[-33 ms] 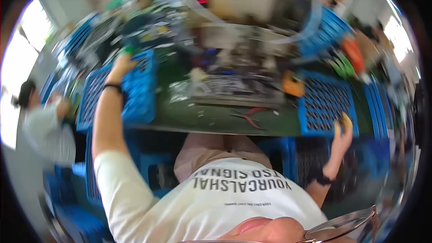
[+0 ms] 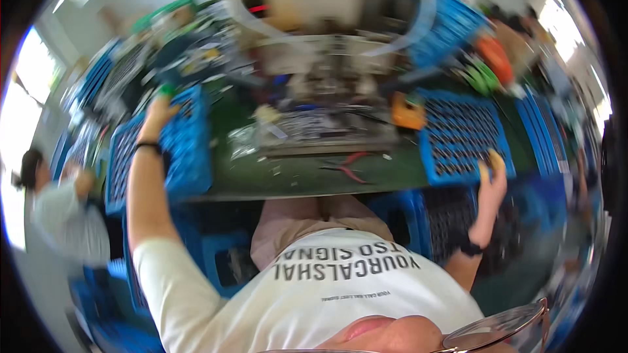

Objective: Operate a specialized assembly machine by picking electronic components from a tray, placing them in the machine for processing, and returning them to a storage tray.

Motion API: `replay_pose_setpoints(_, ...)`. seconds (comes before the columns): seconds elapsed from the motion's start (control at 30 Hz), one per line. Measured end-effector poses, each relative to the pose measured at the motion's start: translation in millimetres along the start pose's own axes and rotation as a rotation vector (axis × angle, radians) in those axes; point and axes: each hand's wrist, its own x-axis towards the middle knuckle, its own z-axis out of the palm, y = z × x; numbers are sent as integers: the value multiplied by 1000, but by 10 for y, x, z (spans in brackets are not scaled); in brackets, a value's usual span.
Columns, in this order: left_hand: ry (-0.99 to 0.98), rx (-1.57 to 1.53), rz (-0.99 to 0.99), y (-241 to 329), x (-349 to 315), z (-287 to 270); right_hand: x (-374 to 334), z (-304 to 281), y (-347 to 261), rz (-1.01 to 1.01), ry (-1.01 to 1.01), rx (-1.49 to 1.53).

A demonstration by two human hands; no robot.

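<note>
Over the far end of a blue tray at the left, my left hand has its thumb out to the side and a green cover at its fingertips. Motion blurs it, but its fingers look apart and I make out nothing in them. Dark pieces lie in that tray's left part. My right hand, with yellow covers on thumb and finger, is at the near right corner of another blue tray. Rows of small dark parts fill it. The thumb and finger are curved and apart; no held part shows clearly.
A metal machine fixture stands mid-bench, with red-handled pliers before it. An orange box sits beside the right tray. Behind that are a tilted blue basket and green gloves. Another person is at the far left.
The whole scene has shifted to the left in the view. My hands keep about the same places over their trays.
</note>
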Motion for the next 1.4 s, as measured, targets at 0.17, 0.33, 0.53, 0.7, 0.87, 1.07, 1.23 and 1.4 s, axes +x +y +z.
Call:
replay_pose_setpoints(0.17, -110, -168, -261, 376, 208, 45, -10, -455, 130, 24, 143, -432)
replay_pose_setpoints(0.33, -14, -308, -328, 309, 185, -106, 93, -513, 569, 64, 165, -531)
replay_pose_setpoints(0.53, 81, -872, -368, 776, -226, -857, 13, -350, 537, 315, 17, -661)
replay_pose_setpoints(0.7, 136, -962, -370, 1223, -937, -872, -1, -381, 655, 249, 18, -704)
replay_pose_setpoints(0.87, 263, -980, -478, 2065, -1266, -651, 93, -43, 89, -163, 359, -500)
replay_pose_setpoints(1.07, 423, -966, -469, 2649, -1136, -352, -418, 1180, -824, -645, 70, -160)
replay_pose_setpoints(1.23, 453, -698, -452, 2805, -1191, -541, -869, 1715, -896, -718, -161, -296)
replay_pose_setpoints(1.4, 435, -941, -505, 2789, -1292, -636, -844, 1742, -819, -687, -157, -193)
